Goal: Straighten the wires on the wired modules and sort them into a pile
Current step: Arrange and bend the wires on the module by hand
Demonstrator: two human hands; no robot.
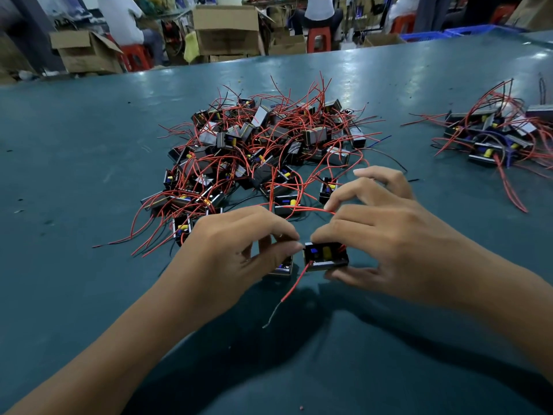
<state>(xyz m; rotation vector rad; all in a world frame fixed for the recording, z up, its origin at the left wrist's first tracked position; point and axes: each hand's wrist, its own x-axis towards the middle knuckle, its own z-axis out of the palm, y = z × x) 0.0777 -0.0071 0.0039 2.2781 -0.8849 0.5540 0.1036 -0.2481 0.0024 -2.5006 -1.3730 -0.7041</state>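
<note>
A small black wired module with a blue and a yellow part sits between my hands, just above the green table. My right hand grips it with thumb below and fingers above; its index finger also touches a red wire. My left hand pinches the module's left edge with curled fingers and covers a second module. One red wire hangs from the held module toward me. A big tangled heap of modules lies beyond my hands.
A smaller pile of modules with red wires lies at the right of the table. Past the far table edge stand cardboard boxes, red stools and seated people. Blue crates are at the back right.
</note>
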